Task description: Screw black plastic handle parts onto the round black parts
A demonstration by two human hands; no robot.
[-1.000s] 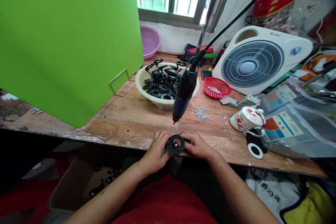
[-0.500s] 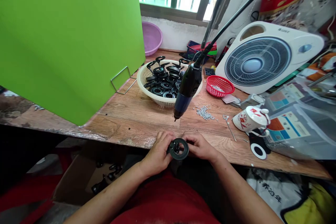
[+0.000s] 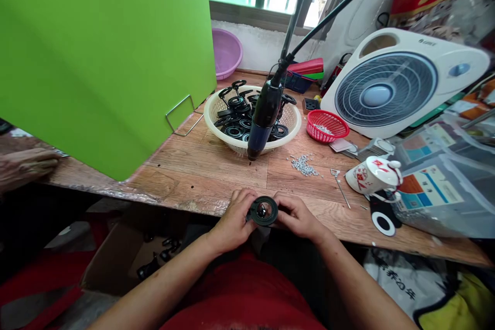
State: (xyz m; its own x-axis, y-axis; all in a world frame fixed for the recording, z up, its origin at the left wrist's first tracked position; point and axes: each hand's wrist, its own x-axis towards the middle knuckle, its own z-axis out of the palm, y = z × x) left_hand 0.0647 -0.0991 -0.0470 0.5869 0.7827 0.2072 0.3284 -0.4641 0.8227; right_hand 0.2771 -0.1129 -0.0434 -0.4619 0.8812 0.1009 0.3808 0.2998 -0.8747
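Note:
A black plastic ring-shaped part (image 3: 273,212) is held near the table's front edge, its round opening facing up toward me. My left hand (image 3: 235,223) is closed on its left side, and the fingers of my right hand (image 3: 297,216) grip the right side. Inside the ring is a small dark shiny piece that I cannot make out. Above and beyond my hands hangs a black electric screwdriver (image 3: 265,108), tip down, touched by neither hand. A cream basket (image 3: 213,122) behind it holds many similar black ring-shaped parts.
Small silver screws (image 3: 304,165) lie in a pile right of centre, near a red basket (image 3: 328,126). A lidded mug (image 3: 363,178), a box fan (image 3: 386,87) and clear bins (image 3: 429,196) stand at right. A green board (image 3: 116,62) blocks the left; a co-worker's hand (image 3: 29,167) shows beyond it.
The hanging screwdriver has swung left. At the far left a co-worker's hand has come into view. My hands still hold the ring-shaped part, which is tilted slightly differently.

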